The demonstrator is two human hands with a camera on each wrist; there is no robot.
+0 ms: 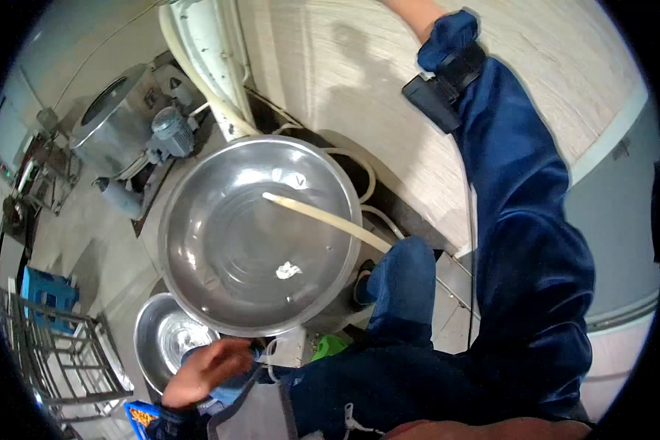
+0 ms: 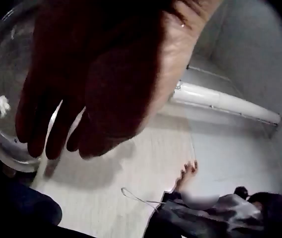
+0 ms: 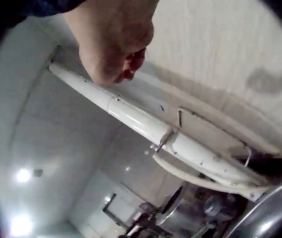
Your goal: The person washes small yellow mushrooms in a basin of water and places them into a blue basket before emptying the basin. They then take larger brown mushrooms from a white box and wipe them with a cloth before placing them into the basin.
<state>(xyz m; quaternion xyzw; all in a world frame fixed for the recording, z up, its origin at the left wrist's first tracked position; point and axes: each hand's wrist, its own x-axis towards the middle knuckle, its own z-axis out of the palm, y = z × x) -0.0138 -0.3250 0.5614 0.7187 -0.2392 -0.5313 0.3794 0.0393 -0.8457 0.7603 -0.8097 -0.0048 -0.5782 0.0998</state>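
Note:
My left hand (image 1: 211, 370) hovers over the small steel bowl (image 1: 145, 339), beside the near rim of a large steel basin (image 1: 220, 235). Its fingers extend loosely with nothing in them; the left wrist view shows the same hand (image 2: 96, 89) dark against the light. A cream hose (image 1: 330, 218) reaches over the basin's right rim, its end above the inside. Low in the basin lies a small white clump (image 1: 288, 270). My right arm stretches up along the pale wall, its hand beyond the head view. In the right wrist view that hand (image 3: 113, 44) has loosely bent fingers, nothing visible in them.
A white pipe (image 1: 216, 70) rises behind the basin. Farther left stand a steel drum (image 1: 114, 121) with a motor (image 1: 172, 132), a blue crate (image 1: 50, 299) and a metal rack (image 1: 70, 359). My knee (image 1: 407, 282) is close to the basin's right side.

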